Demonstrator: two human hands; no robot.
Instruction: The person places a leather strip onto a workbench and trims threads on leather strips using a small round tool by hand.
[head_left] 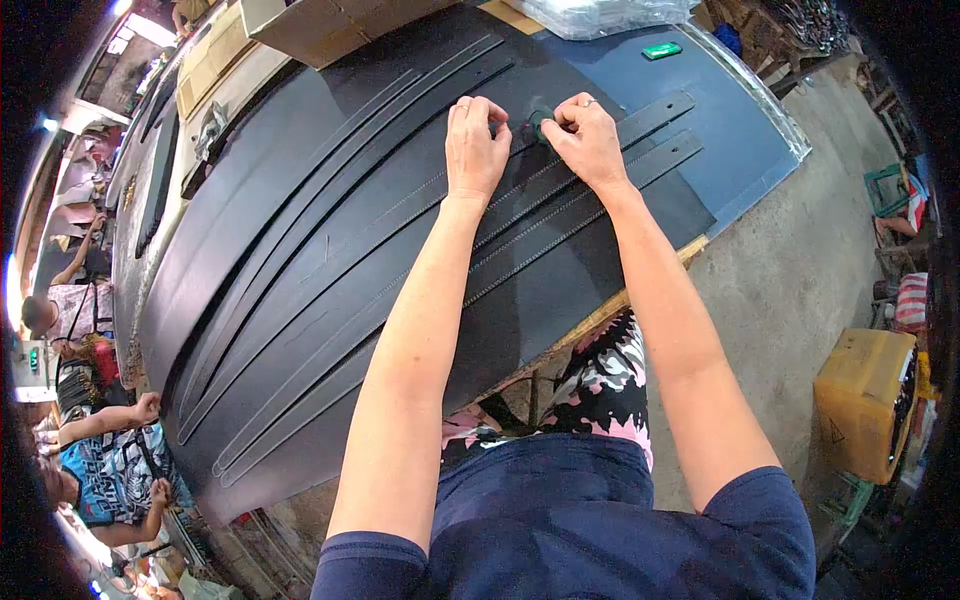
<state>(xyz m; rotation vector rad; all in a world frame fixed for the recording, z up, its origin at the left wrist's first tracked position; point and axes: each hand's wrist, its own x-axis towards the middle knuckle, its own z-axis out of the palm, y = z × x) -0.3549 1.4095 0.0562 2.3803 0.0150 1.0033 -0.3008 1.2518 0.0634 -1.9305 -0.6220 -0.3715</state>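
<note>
A navy-blue short-sleeved shirt [560, 520] is nearest, worn by the person at the tabletop [740, 130]. Farther in, the left hand [477, 150] and right hand [588, 142] are apart with fingers curled over long black stitched straps [655, 118]; whether either grips anything, I cannot tell. The straps fan leftward across a large black sheet [250, 150]. A brown cardboard box [340, 30] stands on the far side; a small green rectangular object [662, 50] lies far right.

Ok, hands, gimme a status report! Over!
Left hand: curled. Right hand: curled at dark green item. Black straps: beneath. Forearms: hiding strap parts.
</note>
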